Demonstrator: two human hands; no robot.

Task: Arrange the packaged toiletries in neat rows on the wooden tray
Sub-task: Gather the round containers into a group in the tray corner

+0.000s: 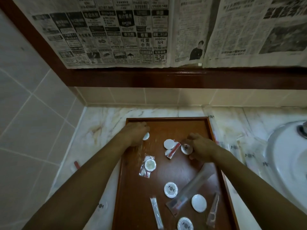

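Note:
A wooden tray [167, 121] lies on the marble counter. Scattered on it are several round white wrapped soaps, such as one [170, 190] near the middle and another [199, 203] to its right, plus clear sachets [147, 165] and long packaged toothbrushes [191, 186]. My left hand [135, 133] is at the tray's far left corner, fingers curled over a round soap [146, 136] that is partly hidden. My right hand [201, 147] grips another round soap [186, 148] at the tray's upper right.
A white sink [285, 163] sits at the right. More packets lie on the counter right of the tray [239, 146] and one red-striped packet [76, 165] to the left. Tiled walls close the left and back; a newspaper-covered mirror hangs above.

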